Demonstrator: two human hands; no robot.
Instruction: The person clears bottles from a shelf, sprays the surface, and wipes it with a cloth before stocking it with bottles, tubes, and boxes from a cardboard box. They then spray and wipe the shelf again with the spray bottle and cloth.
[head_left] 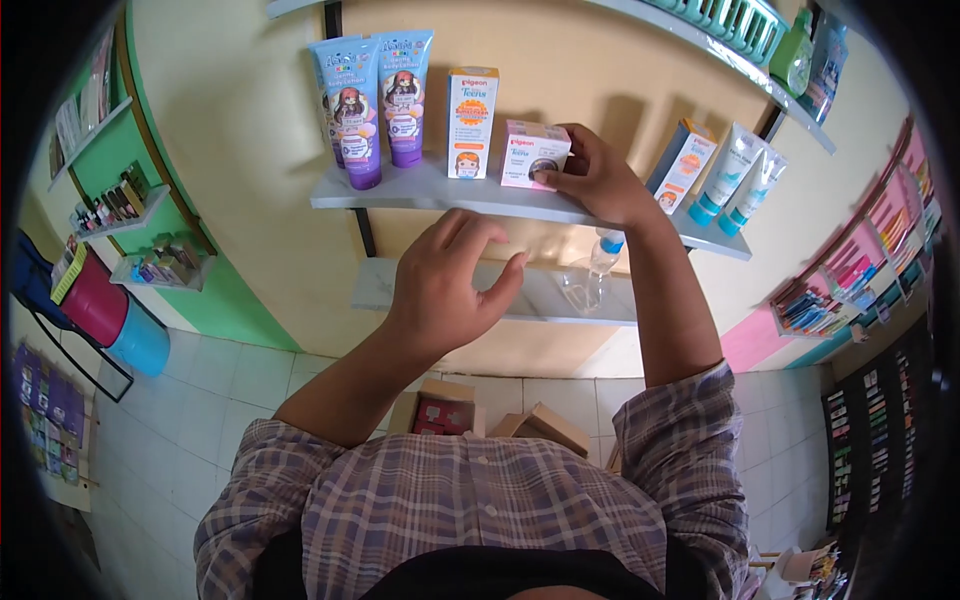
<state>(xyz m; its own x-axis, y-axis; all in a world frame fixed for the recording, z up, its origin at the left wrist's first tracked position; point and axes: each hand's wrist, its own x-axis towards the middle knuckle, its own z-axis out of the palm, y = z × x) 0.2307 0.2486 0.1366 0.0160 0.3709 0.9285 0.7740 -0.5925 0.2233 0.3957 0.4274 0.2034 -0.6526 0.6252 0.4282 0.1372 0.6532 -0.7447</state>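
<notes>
My right hand (598,178) grips a small pink-and-white Pigeon Teens box (530,155) by its right side on the grey wall shelf (420,190). In front of the shelf edge, my left hand (450,280) hangs with curled fingers apart and nothing between them. A taller white-and-orange Pigeon Teens box (471,125) stands just left of the small one. Purple-and-blue body lotion tubes (355,120) stand upright at the shelf's left end. Right of my right hand are another orange-and-white box (684,165) and two white-and-teal tubes (735,178).
A lower shelf (375,285) holds a clear bottle with a blue cap (604,255). Above, an upper shelf (690,40) carries a teal basket (735,22) and a green bottle (793,55). Open cardboard boxes (545,428) lie on the tiled floor by the wall.
</notes>
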